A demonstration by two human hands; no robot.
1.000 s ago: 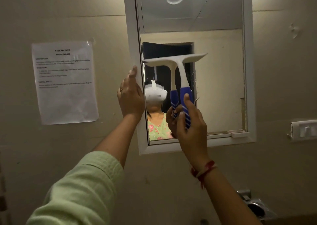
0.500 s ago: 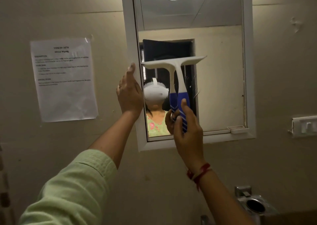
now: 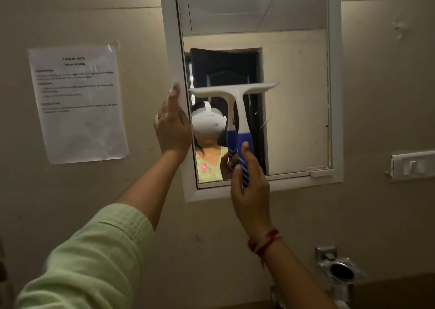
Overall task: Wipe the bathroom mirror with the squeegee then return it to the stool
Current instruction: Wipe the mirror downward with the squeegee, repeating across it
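The white-framed mirror hangs on the beige wall ahead. My right hand grips the blue, striped handle of the squeegee, whose white blade lies level against the glass across the mirror's left half at mid height. My left hand rests flat with straight fingers on the mirror's left frame, beside the blade's left end. The glass reflects the squeegee, my hand and a person in a white headset. No stool is in view.
A printed task sheet is taped to the wall left of the mirror. A white switch plate sits on the wall at right. A chrome holder juts out below right, near my right forearm.
The squeegee blade has slid a little down the glass with my right hand. My left hand has stayed on the frame.
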